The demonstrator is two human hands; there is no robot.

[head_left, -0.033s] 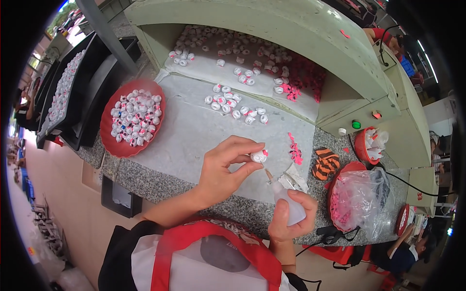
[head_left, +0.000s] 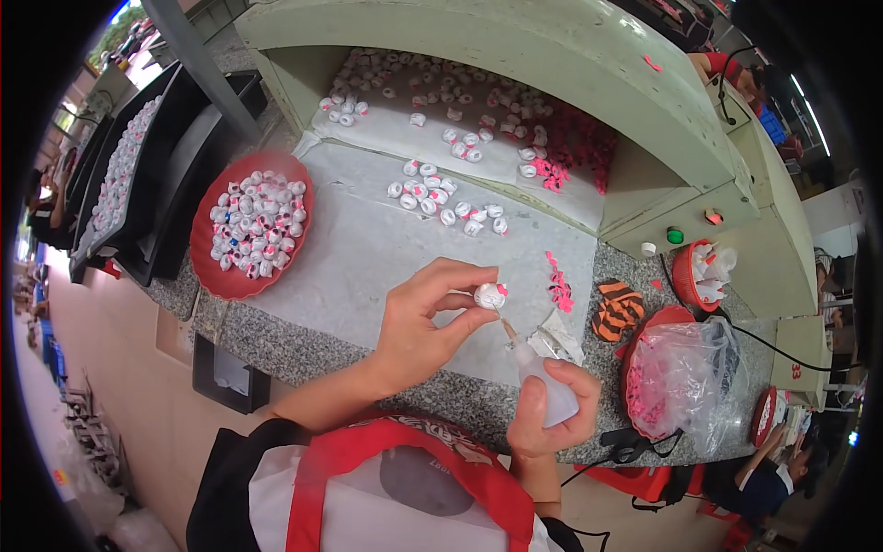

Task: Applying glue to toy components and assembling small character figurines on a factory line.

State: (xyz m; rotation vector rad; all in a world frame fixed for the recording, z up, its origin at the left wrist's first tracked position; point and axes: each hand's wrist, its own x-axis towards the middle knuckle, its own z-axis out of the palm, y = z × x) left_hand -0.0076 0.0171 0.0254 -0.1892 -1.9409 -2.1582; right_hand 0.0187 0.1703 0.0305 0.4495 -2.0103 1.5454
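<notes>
Between the thumb and fingertips of my left hand (head_left: 418, 313) is a small round white piece (head_left: 490, 295) with a pink patch on its upper right. My right hand (head_left: 559, 409) is wrapped round a translucent squeeze bottle (head_left: 544, 382). The bottle's thin nozzle tip (head_left: 509, 329) points up and left, just below the white piece. Whether the tip touches the piece I cannot tell. Under both hands lies a white paper sheet (head_left: 340, 230). Several similar white pieces (head_left: 428, 189) stand on it farther back, and a strip of small pink parts (head_left: 558, 283) lies to the right.
At left stands a red bowl (head_left: 204, 212) full of white-and-pink pieces, with black trays (head_left: 170, 230) beyond. A pale green cabinet (head_left: 515, 46) overhangs more pieces. On the right are a striped cloth (head_left: 618, 311), a bagged red bowl (head_left: 630, 368) and a small red basket (head_left: 682, 276).
The white piece has turned slightly in my left fingers, so its pink patch shows nearer the top. My right hand and the bottle have hardly moved.
</notes>
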